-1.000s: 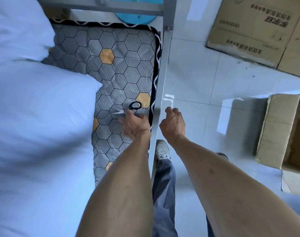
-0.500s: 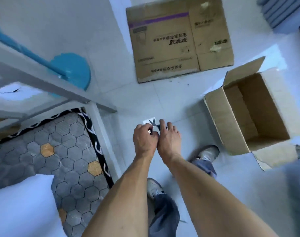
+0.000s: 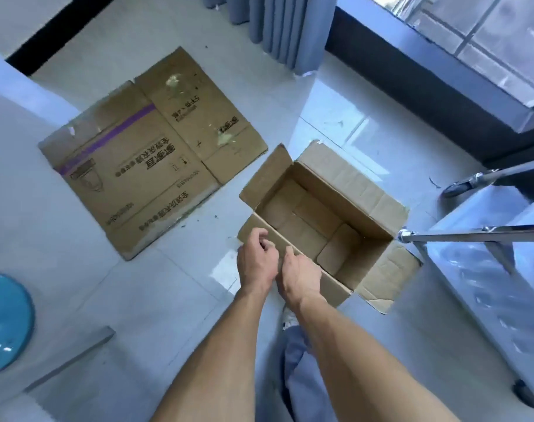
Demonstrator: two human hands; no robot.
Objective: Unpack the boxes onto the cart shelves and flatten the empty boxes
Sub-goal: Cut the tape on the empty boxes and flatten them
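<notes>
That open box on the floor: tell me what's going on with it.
A person stands over the open box, both hands at its near wall. The left hand and right hand are curled close together; whether they hold anything is unclear. The box looks empty, flaps up. A flattened box lies on the floor beside it.

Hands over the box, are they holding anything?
It cannot be told. The left hand and right hand are curled close together at the near wall of the open cardboard box, and nothing clearly shows between the fingers.
</notes>
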